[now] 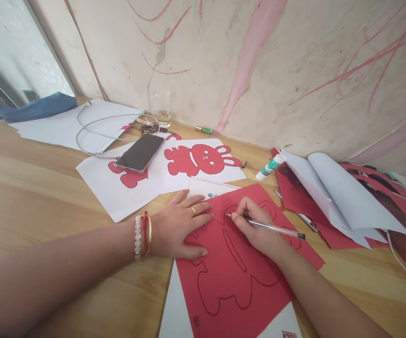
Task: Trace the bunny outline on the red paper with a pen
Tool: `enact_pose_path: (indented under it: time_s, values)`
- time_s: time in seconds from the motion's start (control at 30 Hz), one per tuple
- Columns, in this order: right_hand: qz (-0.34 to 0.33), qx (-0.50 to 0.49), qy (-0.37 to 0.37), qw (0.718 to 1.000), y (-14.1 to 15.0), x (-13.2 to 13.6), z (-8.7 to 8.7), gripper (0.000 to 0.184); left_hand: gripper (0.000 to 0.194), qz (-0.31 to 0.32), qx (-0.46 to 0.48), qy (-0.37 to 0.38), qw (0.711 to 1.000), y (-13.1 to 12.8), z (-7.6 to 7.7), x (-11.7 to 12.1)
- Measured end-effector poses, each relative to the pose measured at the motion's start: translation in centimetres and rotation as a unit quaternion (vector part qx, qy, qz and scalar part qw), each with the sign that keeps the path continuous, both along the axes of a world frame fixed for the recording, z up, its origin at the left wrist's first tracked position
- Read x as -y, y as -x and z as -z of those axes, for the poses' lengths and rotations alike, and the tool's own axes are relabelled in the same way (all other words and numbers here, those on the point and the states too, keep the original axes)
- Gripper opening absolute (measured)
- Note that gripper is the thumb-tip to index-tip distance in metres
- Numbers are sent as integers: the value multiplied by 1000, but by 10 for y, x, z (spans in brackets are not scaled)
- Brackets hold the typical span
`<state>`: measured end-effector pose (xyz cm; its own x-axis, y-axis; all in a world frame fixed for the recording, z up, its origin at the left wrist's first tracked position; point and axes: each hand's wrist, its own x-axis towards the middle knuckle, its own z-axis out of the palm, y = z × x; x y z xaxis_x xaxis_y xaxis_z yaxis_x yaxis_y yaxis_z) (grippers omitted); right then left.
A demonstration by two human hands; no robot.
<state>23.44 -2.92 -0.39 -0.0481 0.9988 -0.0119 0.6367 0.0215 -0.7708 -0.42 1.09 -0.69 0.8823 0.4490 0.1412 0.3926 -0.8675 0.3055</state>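
Head view: looking down on both hands over a wooden table (48, 197).
Right fingers (240, 211): together, clamped on a clear ballpoint pen (271, 228), tip on the paper.
Left fingers (196, 211): spread flat, apart, pressing the sheet; gold ring (193, 211) on one.
Main item: red paper sheet (231, 291), on the table under both hands, rabbit-like pen outline on it.
Left wrist: beaded bracelet (138, 237), gold bangle (149, 236).
Nearby: red rabbit figure (199, 159) on white paper (175, 180), phone (139, 152), glue stick (270, 167).
Step, judged: drawing the outline, top part.
Next move, judged: calls for the pen tip following the curve, sheet held flat.
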Motion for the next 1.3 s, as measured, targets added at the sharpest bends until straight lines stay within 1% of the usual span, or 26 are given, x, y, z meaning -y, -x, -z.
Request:
enact_pose_path:
  time_s: [0.17,0.27,0.37,0.53,0.77,0.87,1.03,1.2,1.3]
  values:
    - [-22,-4,7,1000,0,1,-1,24,64,-1,-1,-5,1000,0,-1,0]
    - [-13,-14,8,1000,-1,1,0,24,64,1,-1,-8,1000,0,0,0]
    - [-1,-1,6,1000,-1,0,0,24,65,2,-1,-12,1000,0,1,0]
    - [-21,7,7,1000,-2,0,0,24,65,1,2,-10,1000,0,1,0]
    - [-10,24,-1,1000,-2,0,1,23,65,0,2,-6,1000,0,1,0]
    - [-23,14,2,1000,-1,0,-1,24,66,1,1,-4,1000,0,2,-1]
    - [-7,10,5,1000,-1,0,0,24,66,-1,2,-5,1000,0,1,0]
    - [-24,-7,6,1000,-2,1,1,24,65,0,0,-5,1000,0,0,0]
    - [-17,1,10,1000,-2,1,0,24,65,0,2,-5,1000,1,1,0]
